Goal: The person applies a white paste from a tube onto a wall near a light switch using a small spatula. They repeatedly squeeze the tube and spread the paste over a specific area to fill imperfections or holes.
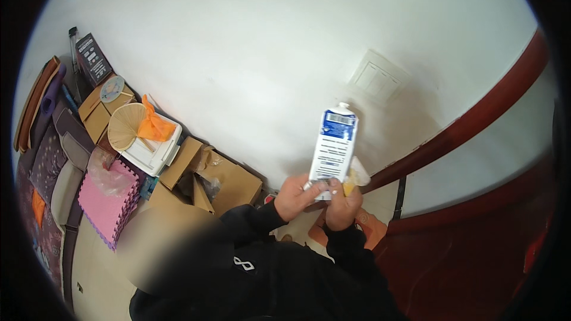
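In front of the wall I hold a flat white-and-blue squeeze pouch [333,142] upright, its small white spout at the top. My left hand [291,200] is closed on its lower left side, with the thumb lying across the front. My right hand [344,208] grips the lower right side, its thumb also in front. Beside the pouch, at my right fingers, are a small yellow piece [351,185] and a crumpled white piece [360,172], like tissue or cloth; their exact kind I cannot make out. The pouch's bottom end is partly hidden by my hands.
A white switch panel [376,81] is on the wall above the pouch. A dark red door frame [470,125] runs along the right. To the left are open cardboard boxes [235,185], pink foam mats [104,199], a white lidded box [156,157] with a fan and a sofa [50,202].
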{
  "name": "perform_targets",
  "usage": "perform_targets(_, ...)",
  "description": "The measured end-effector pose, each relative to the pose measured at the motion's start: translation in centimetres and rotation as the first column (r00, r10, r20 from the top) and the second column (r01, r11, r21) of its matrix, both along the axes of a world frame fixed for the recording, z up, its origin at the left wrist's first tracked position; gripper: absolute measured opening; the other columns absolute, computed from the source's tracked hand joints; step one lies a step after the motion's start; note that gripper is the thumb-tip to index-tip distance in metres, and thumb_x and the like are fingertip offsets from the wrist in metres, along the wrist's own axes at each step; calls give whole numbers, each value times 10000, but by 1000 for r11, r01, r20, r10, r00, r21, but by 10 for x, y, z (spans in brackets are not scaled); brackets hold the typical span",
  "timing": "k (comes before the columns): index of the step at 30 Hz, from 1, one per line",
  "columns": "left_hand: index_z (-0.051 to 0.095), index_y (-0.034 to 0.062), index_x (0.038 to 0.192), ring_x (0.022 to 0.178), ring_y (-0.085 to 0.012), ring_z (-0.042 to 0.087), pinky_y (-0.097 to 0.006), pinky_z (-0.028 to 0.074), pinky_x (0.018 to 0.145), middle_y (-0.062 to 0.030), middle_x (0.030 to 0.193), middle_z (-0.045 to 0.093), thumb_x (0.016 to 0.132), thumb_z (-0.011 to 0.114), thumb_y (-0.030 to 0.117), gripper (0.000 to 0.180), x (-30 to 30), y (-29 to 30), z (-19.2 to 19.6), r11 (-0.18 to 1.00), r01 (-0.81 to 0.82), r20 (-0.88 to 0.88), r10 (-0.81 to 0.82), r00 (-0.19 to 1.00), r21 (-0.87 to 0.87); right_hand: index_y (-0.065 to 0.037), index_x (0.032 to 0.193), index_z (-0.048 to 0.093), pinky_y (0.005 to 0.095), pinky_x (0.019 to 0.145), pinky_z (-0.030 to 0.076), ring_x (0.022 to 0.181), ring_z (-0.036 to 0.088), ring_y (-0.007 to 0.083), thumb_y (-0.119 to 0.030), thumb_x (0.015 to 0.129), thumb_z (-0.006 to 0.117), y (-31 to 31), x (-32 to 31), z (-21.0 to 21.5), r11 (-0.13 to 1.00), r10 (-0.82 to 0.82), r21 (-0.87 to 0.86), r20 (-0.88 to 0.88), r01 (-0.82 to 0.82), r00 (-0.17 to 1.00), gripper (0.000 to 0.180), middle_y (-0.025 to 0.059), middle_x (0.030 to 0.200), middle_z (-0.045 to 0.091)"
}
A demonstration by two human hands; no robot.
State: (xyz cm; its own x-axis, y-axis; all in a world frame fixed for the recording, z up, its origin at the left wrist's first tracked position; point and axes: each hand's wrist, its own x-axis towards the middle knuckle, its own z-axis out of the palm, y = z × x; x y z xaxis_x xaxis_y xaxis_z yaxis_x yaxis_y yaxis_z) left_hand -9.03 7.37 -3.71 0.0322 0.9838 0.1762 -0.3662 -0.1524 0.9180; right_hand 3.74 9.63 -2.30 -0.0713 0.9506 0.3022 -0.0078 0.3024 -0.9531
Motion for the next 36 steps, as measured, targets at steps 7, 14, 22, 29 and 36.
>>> perform_targets(7,582,-18,1162,884,-76,556,-234,455,774,-36,1011,639,962,493,188,300,-7,-2,6,999,-9,-81,5,997,-53,69,1077,563,266,741,456,844,565,121,-63,894,546,-3,9,-8,981,161,-98,-64,-167,985,226,79,946,634)
perform_targets(14,616,-20,1093,734,-58,533,-226,455,658,-24,832,643,950,511,155,249,-2,4,0,988,-145,-84,148,985,46,-3,996,588,191,460,309,536,406,31,-100,890,572,3,-15,-1,979,103,-141,-288,-149,952,145,-28,745,558)
perform_targets(22,599,-27,1106,744,-84,555,-248,469,671,-53,833,654,956,501,182,275,-5,12,2,988,-125,-214,141,967,90,52,1022,555,288,727,473,816,591,144,-100,914,537,13,-17,0,997,-9,78,-60,13,998,187,114,911,637)
perform_targets(29,578,-24,1096,795,-124,586,-274,477,706,-85,914,662,956,507,197,271,-1,19,8,993,-108,-183,113,977,39,72,1145,510,278,814,458,911,568,142,-78,929,504,11,-3,-2,999,4,41,119,-9,993,264,104,1024,624)
perform_targets(36,566,-21,1109,804,-158,610,-292,484,730,-121,933,663,955,509,191,268,12,23,6,975,-162,-297,201,934,150,60,1030,520,299,720,474,793,592,167,-78,931,496,18,1,9,985,-55,170,150,30,987,171,128,889,627)
